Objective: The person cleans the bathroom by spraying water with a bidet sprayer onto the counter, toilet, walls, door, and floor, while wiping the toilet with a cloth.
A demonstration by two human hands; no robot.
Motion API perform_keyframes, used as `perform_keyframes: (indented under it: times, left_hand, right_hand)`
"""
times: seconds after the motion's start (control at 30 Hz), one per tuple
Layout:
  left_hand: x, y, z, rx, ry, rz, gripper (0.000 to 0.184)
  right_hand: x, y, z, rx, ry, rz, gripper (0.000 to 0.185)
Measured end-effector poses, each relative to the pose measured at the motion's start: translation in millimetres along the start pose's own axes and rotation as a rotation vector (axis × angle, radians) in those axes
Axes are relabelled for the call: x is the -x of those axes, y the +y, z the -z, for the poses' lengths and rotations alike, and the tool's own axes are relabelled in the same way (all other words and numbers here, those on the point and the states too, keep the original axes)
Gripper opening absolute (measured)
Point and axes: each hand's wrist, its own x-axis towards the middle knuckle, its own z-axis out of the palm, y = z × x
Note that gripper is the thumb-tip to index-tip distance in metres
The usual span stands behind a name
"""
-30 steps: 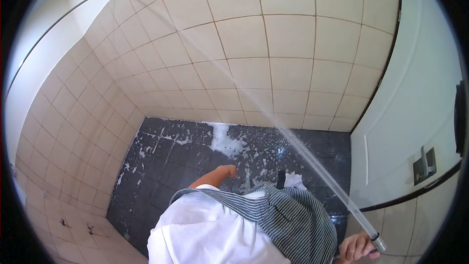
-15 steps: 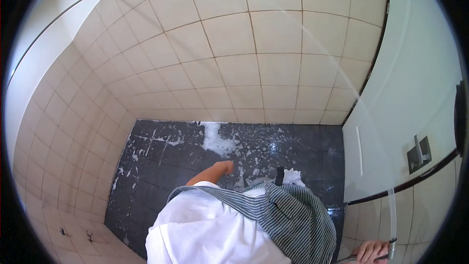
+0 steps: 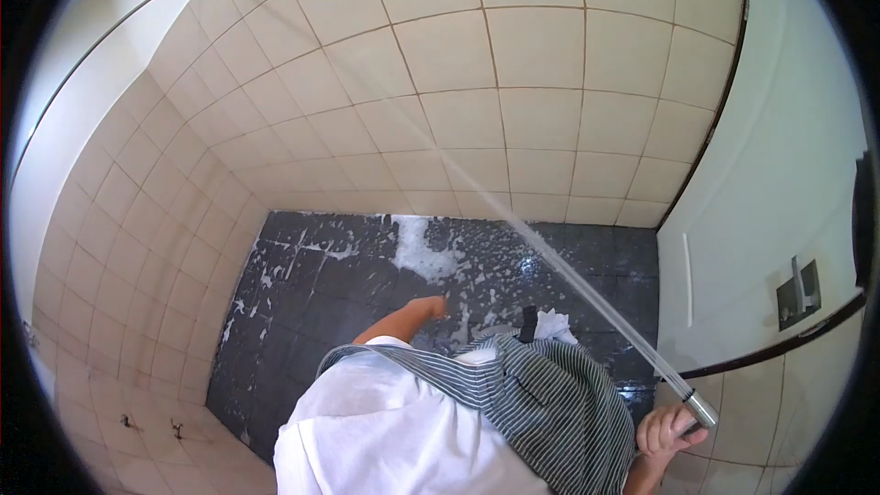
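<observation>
My right hand (image 3: 667, 431), at the lower right, is wrapped round a silver shower sprayer (image 3: 699, 409). A jet of water (image 3: 587, 289) shoots from it up and to the left, towards the tiled wall (image 3: 449, 50). My left hand (image 3: 431, 306) hangs over the dark floor in front of my body, near the patches of white foam (image 3: 423, 252); its fingers are too hidden to make out what they do. I wear a white shirt and a striped apron (image 3: 559, 412).
Dark floor tiles (image 3: 321, 312) carry scattered foam. A white door (image 3: 733, 247) with a metal handle (image 3: 799, 291) stands at the right. Small taps (image 3: 177, 429) are on the lower left wall, and a rail (image 3: 101, 41) runs along the upper left.
Half a second ago the jet pointed up along the door; it now slants left across the floor and wall. My right hand has moved up and left with the sprayer. My left hand is nearly unmoved.
</observation>
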Motion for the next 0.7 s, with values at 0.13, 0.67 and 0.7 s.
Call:
perform_keyframes:
  times: [0.13, 0.67, 0.7]
  left_hand:
    - [41, -2, 0, 0.168, -0.037, 0.342, 0.036]
    - [-15, 27, 33, -0.058, -0.129, -0.018, 0.033]
    - [-14, 31, 37, -0.100, -0.149, -0.076, 0.035]
  right_hand:
    - [-7, 8, 1, 0.055, 0.027, -0.055, 0.048]
    - [36, -25, -2, 0.198, 0.376, -0.043, 0.045]
    - [29, -19, 4, 0.171, 0.369, -0.084, 0.046]
